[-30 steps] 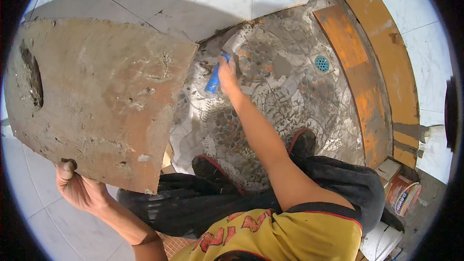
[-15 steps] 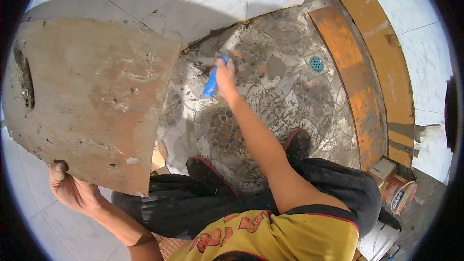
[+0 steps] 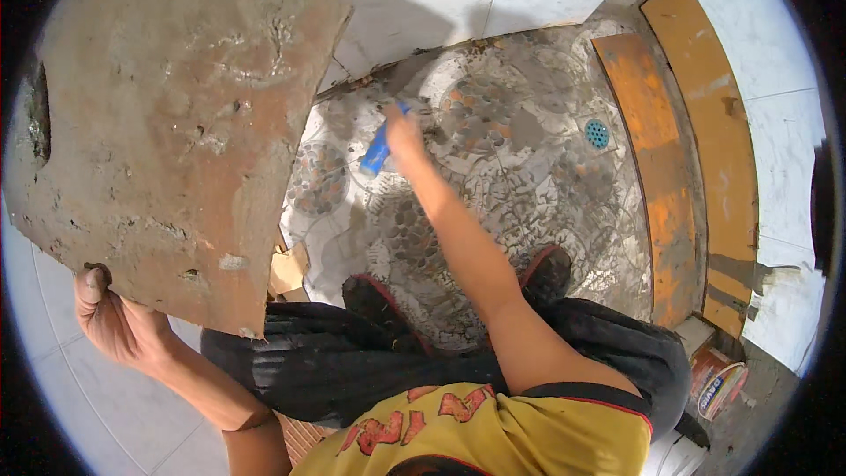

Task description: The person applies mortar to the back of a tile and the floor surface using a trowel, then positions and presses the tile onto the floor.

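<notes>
1. A blue-handled trowel (image 3: pixel 377 152) with a grey metal blade touches the pebble-patterned shower floor (image 3: pixel 493 185), close to the white tiled wall (image 3: pixel 441 0).
2. The right hand (image 3: pixel 404 130) is clenched around the trowel's handle, arm stretched forward.
3. The left hand (image 3: pixel 110 322) grips the lower edge of a large, flat, mortar-smeared brown board (image 3: pixel 167 132), held up at the left.
4. A round blue drain (image 3: pixel 597 133) sits to the right, beside orange-stained raised curbs (image 3: pixel 656 167).
5. Dark shoes (image 3: pixel 546 273) stand on the pebbles.
</notes>
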`<state>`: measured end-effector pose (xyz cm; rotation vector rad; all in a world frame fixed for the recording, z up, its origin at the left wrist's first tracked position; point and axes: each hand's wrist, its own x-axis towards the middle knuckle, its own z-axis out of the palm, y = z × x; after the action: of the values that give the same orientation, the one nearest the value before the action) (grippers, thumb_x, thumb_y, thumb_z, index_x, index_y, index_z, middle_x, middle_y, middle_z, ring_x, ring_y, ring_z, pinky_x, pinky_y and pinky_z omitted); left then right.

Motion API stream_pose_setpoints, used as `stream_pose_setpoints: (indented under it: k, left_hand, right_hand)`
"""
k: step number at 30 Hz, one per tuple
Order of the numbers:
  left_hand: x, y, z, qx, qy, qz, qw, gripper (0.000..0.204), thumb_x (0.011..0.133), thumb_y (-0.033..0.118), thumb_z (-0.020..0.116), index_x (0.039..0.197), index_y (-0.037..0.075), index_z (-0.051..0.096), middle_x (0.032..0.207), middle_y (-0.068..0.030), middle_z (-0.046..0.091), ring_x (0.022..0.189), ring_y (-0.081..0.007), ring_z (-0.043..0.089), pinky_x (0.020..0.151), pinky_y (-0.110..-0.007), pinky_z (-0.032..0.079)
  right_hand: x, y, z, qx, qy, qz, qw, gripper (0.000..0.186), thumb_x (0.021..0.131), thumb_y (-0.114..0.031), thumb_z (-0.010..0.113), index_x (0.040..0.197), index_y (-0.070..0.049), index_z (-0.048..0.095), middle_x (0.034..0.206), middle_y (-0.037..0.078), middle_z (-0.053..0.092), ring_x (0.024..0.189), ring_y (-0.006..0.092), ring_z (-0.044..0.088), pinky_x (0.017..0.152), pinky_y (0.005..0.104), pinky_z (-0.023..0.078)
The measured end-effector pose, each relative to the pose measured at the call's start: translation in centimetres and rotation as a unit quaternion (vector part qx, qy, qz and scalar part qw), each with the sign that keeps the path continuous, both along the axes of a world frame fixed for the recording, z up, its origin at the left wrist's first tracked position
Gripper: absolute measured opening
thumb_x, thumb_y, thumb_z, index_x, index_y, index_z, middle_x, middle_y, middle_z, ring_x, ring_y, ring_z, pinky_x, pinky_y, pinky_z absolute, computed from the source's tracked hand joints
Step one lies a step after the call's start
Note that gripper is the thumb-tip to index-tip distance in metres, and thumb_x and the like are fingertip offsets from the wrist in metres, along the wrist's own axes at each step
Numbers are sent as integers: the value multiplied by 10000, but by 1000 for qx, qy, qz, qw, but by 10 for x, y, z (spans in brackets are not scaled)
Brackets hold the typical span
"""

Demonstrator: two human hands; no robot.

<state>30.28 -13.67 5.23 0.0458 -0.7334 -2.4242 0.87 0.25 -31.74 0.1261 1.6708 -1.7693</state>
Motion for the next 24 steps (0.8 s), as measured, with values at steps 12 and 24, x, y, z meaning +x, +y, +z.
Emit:
stream_pose_setpoints:
  k: [12,24]
  left_hand:
    - [7,-9,1,7,17,-41,999,569,857,-143,332,1426,-130,332,1523,-233,364,1427,-288,324,1231,-514,211]
    - [7,-20,-2,16,-8,-64,998,534,865,-134,336,1398,-127,366,1506,-246,378,1404,-311,346,1222,-535,229]
  right_hand:
    - [-19,-15,-31,-39,-7,-136,990,697,936,-398,485,1375,135,392,1358,333,498,1247,436,499,1062,428,360]
    - [-5,1,-22,6,110,-210,971,323,906,-233,547,1115,13,528,934,117,582,834,233,569,765,377,478]
